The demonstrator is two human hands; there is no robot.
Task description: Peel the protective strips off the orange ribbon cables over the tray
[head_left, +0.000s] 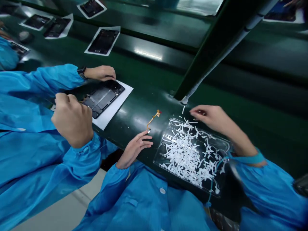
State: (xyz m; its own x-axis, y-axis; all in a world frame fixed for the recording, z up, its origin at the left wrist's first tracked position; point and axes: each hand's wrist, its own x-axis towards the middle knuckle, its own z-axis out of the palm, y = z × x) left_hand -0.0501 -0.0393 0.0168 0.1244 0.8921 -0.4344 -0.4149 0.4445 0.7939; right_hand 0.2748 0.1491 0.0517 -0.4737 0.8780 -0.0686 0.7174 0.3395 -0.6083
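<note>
A thin orange flex cable [151, 121] rises from the fingertips of my left hand [137, 147], its lower end pinched there. My left thumb is mostly hidden, and the other fingers stretch to the right. Over the far edge of a clear plastic tray [158, 157], my right hand [213, 118] is closed with its fingertips together. A small dark reddish bit shows between those fingers, too small to name. White paper-like strips [185, 154] lie heaped in the tray below, a few spilling past its far edge. A teal band [250, 159] circles my right wrist.
A dark post [204, 57] rises from the green bench [139, 96] beyond the tray. At left, a co-worker's hands [72, 118] are at an opened tablet-like device [106, 96] on white paper. Several similar devices [103, 41] lie farther back.
</note>
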